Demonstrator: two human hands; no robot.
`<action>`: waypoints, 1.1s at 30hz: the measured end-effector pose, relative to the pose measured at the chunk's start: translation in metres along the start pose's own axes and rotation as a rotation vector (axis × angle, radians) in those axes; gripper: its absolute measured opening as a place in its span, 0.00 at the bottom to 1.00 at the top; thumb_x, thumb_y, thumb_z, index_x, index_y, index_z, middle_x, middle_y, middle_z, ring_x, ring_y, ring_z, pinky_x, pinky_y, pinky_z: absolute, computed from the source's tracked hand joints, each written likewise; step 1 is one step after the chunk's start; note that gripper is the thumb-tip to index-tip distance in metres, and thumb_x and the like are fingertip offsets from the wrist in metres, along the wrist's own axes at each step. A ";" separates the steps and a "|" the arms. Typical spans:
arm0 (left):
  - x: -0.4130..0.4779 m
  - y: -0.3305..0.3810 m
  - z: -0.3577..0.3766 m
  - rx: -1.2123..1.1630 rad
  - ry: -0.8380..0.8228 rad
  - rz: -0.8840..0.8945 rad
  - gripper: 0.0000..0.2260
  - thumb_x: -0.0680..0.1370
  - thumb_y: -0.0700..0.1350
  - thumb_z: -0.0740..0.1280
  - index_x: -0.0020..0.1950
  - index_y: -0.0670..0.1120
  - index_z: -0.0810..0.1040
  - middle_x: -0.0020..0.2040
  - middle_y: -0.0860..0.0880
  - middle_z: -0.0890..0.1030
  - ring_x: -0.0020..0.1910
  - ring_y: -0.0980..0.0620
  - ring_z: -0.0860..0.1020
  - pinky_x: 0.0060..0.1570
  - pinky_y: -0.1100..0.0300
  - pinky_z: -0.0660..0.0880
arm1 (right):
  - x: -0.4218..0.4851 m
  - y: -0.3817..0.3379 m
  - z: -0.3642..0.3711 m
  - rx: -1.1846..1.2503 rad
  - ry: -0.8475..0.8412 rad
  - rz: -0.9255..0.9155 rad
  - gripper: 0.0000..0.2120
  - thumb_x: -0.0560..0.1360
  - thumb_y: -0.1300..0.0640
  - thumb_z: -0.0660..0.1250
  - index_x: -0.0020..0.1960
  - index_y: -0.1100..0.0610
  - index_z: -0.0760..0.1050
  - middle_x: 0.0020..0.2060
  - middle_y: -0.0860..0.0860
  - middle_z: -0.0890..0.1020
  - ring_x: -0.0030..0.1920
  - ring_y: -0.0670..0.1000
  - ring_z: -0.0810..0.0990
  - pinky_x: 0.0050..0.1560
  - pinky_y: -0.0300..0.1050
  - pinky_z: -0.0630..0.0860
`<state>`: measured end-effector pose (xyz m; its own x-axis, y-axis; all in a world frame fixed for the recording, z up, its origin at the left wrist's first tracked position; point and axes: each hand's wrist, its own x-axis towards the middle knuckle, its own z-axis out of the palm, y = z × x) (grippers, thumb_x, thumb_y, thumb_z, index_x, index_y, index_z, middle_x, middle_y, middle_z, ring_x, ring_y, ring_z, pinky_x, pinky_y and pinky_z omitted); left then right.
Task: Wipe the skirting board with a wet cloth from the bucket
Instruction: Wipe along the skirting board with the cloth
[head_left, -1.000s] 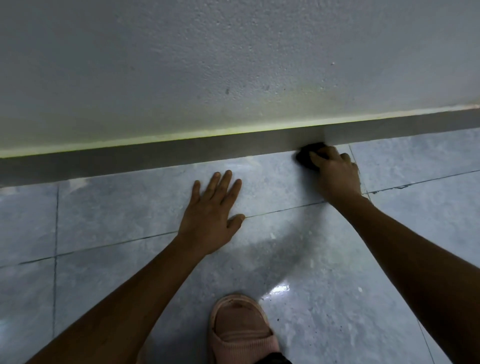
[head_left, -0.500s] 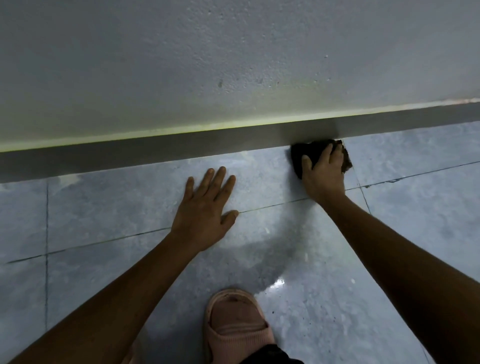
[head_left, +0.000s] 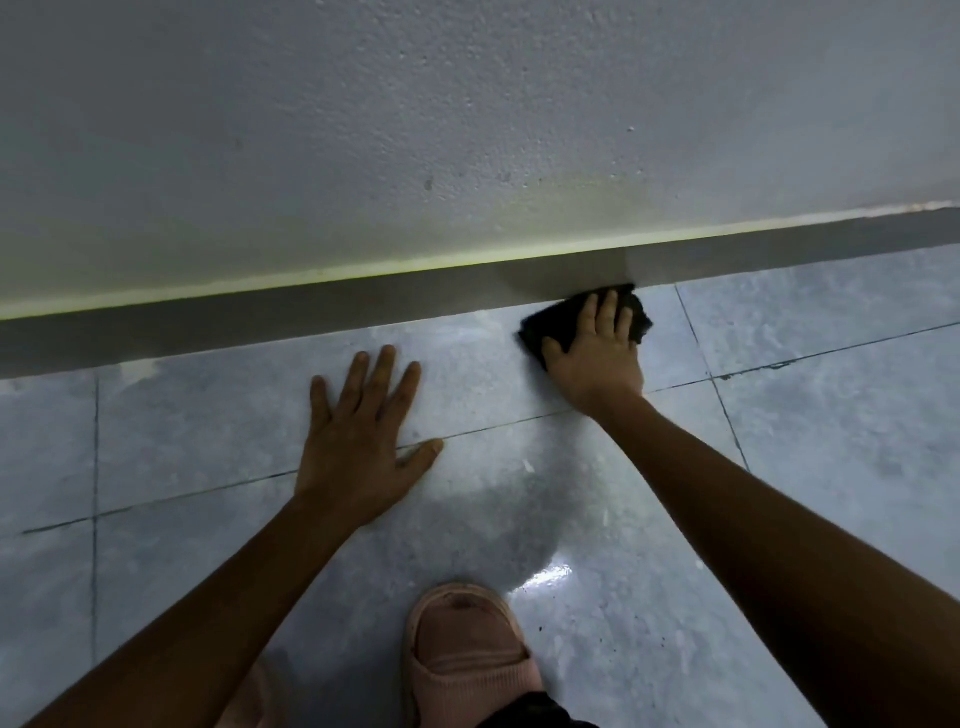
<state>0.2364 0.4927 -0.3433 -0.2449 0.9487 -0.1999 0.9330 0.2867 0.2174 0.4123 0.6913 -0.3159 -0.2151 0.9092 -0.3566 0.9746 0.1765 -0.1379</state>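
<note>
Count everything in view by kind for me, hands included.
Hands: 2, left hand and right hand
Cloth: 1, dark, under the right hand
Skirting board: 1
Slipper: 1 plainly seen
Total: 5

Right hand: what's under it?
A dark cloth, pressed flat by the right hand on the floor tile against the foot of the skirting board. Its edges show around the fingers; its middle and the tile beneath are covered.

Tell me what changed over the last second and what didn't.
The right hand uncurled: it gripped the bunched cloth against the skirting board, and now presses it spread flat on the floor at the board's foot. The left hand and slipper stay put on the floor.
</note>
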 end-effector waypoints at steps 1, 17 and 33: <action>0.000 -0.001 0.001 0.001 0.001 -0.002 0.36 0.71 0.70 0.40 0.75 0.55 0.36 0.76 0.50 0.36 0.76 0.48 0.37 0.71 0.41 0.37 | 0.000 0.003 0.001 -0.005 0.000 -0.021 0.39 0.77 0.41 0.55 0.78 0.59 0.43 0.78 0.56 0.44 0.77 0.57 0.43 0.75 0.57 0.48; 0.002 -0.004 0.001 -0.002 -0.044 0.005 0.36 0.74 0.69 0.45 0.71 0.56 0.27 0.73 0.50 0.28 0.73 0.50 0.30 0.70 0.44 0.31 | -0.003 -0.011 -0.013 -0.086 -0.006 0.101 0.41 0.76 0.37 0.54 0.78 0.59 0.44 0.78 0.56 0.48 0.77 0.60 0.47 0.74 0.61 0.50; -0.051 -0.070 -0.012 -0.054 0.016 -0.324 0.36 0.74 0.68 0.44 0.77 0.52 0.39 0.78 0.46 0.39 0.77 0.44 0.38 0.72 0.40 0.38 | -0.004 -0.007 -0.021 -0.051 0.011 0.280 0.39 0.77 0.38 0.51 0.78 0.59 0.44 0.78 0.55 0.49 0.75 0.62 0.50 0.71 0.60 0.54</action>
<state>0.1802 0.4258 -0.3369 -0.5309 0.8091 -0.2522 0.7909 0.5799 0.1954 0.4078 0.6943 -0.2941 0.0633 0.9293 -0.3638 0.9979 -0.0635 0.0112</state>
